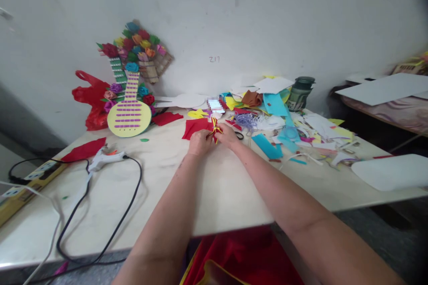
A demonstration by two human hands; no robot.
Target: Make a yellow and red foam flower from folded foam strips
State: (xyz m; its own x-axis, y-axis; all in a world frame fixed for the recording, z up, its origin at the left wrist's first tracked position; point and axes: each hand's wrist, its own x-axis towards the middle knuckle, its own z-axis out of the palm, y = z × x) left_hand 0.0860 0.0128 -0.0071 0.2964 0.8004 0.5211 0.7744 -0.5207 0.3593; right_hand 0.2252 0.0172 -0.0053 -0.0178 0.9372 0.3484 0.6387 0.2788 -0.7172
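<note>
Hands (199,142) nearly closed, pinching yellow strips (215,127) (red sheet (194,128) just beside)

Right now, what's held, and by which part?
The left hand and right hand appear to hold a yellow bundle by its sides; exact grip points are too small to tell.

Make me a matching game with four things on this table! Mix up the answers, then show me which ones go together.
Things:
1. Hot glue gun
2. Toy banjo
3. Yellow strips
4. Bottle

Colours and places:
A. Held between the left hand and the right hand
B. Dark green
C. Mostly white
D. Pale yellow with purple bars

Right pairs: 1-C, 2-D, 3-A, 4-B
</note>
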